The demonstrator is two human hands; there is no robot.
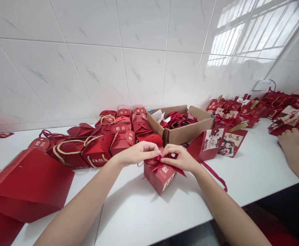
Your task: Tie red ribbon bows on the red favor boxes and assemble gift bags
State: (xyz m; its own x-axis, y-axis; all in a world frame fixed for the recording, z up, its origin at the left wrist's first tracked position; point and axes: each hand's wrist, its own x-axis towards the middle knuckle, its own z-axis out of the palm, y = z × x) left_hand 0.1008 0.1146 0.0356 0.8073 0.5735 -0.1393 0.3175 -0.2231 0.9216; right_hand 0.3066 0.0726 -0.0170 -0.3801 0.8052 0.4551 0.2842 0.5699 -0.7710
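A small red gift box (161, 179) with pale lettering sits on the white table in front of me. On its top is a red ribbon (179, 171) gathered into a bow or knot. My left hand (140, 152) pinches the ribbon from the left, thumb and fingers together. From the right, my right hand (178, 157) pinches it too, close beside the left fingertips. The fingers partly hide the knot. A loose ribbon tail reaches to the right over the box.
Behind stands an open cardboard carton (176, 136) of red ribbons. Several closed red boxes (122, 140) crowd the left, with a large red box (34, 184) nearer. Red boxes with picture cards (211, 143) stand right. Another person's hand (294, 138) touches boxes at far right.
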